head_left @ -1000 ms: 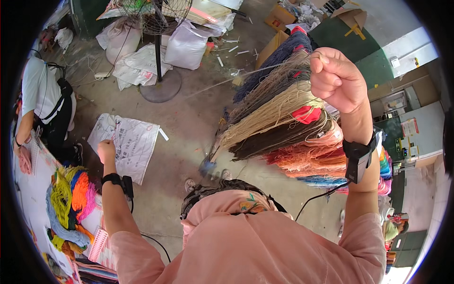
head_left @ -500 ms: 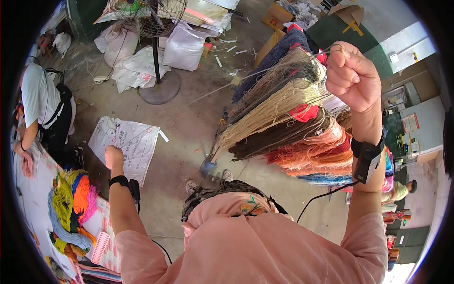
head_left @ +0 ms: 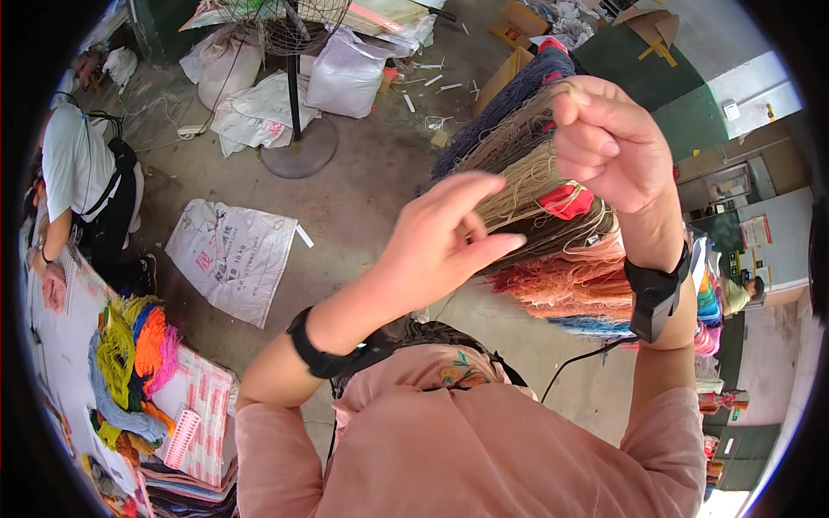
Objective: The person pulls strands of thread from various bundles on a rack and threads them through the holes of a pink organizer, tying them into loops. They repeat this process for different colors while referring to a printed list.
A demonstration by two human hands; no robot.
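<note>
My right hand (head_left: 615,142) is raised high on the right with its fingertips pinched together. A thin beige thread seems to be in that pinch; its course is hard to follow against the yarn behind. My left hand (head_left: 440,237) has its thumb and index finger apart, with nothing visible between them, and its other fingers curl inward. Behind both hands a row of long yarn bundles hangs: dark blue yarn (head_left: 496,116), beige yarn (head_left: 525,177), dark brown yarn and orange yarn (head_left: 561,281). A red tie (head_left: 566,200) wraps the beige bundle.
A white woven sack (head_left: 229,263) lies on the floor at left. Behind it stands a fan (head_left: 296,104) among stuffed bags (head_left: 348,73). Bright yarn hanks (head_left: 129,371) cover a table at the left edge. Another person (head_left: 82,173) works there. Cardboard boxes (head_left: 516,24) sit at the back.
My left hand has swung from the lower left up to the middle, near my right hand, and its fingers have opened. My right hand has shifted slightly left, still pinched.
</note>
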